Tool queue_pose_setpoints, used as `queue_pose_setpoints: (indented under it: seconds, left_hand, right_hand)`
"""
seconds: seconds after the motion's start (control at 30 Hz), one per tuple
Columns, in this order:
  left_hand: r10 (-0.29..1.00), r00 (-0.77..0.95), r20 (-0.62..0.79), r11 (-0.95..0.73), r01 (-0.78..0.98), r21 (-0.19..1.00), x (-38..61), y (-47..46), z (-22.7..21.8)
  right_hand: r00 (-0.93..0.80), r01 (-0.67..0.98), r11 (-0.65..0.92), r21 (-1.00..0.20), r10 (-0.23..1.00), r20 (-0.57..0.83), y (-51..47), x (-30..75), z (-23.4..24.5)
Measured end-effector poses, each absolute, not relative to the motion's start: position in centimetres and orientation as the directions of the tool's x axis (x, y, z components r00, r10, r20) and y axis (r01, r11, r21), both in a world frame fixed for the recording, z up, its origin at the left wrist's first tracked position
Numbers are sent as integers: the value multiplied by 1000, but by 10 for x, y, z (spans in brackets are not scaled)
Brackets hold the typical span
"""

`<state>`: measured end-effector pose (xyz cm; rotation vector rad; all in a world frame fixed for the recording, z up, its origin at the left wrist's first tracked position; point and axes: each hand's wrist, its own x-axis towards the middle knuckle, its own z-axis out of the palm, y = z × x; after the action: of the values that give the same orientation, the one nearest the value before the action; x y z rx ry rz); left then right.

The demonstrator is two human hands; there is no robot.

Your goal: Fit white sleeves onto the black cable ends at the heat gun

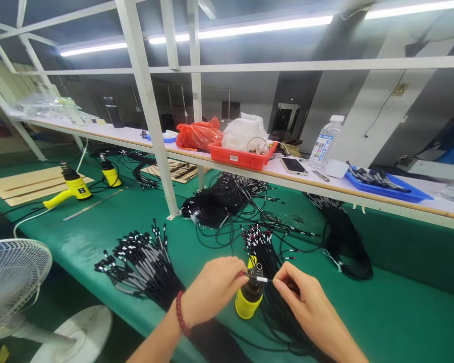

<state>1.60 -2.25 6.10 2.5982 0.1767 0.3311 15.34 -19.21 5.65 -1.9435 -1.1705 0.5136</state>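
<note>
Between my two hands stretches a thin black cable [262,279] with a white label sleeve near its end. My left hand [221,282], with a dark red bead bracelet on the wrist, pinches the cable's tip. The fingers of my right hand [302,290] are closed on the cable just right of the white sleeve. Directly below and behind the cable stands a yellow heat gun [248,302], its metal nozzle pointing up. Beyond it lies a bundle of black cables [259,242] with red and white ends. At left is another cable bundle [147,262] with grey sleeves.
Another yellow heat gun [73,187] and a steel ruler [93,205] lie at the far left of the green bench. A white shelf post [151,101] rises ahead. The shelf carries a red tray [242,157], a bottle [324,143] and a blue tray [393,191]. A fan [15,282] stands left.
</note>
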Motion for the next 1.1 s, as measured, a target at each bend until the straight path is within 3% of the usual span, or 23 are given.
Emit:
queue_pose_setpoints:
  seconds: [0.23, 0.43, 1.1]
  left_hand:
    - [303, 943, 139, -796, 170, 581, 29, -17, 45]
    - [341, 931, 132, -710, 163, 685, 38, -17, 37]
    - [431, 881, 195, -628, 138, 766, 48, -14, 19]
  right_hand:
    - [564, 547, -295, -784, 822, 84, -178, 163, 45]
    - [570, 542, -281, -792, 816, 100, -170, 172, 34]
    - [568, 595, -311, -741, 815, 114, -164, 182, 27]
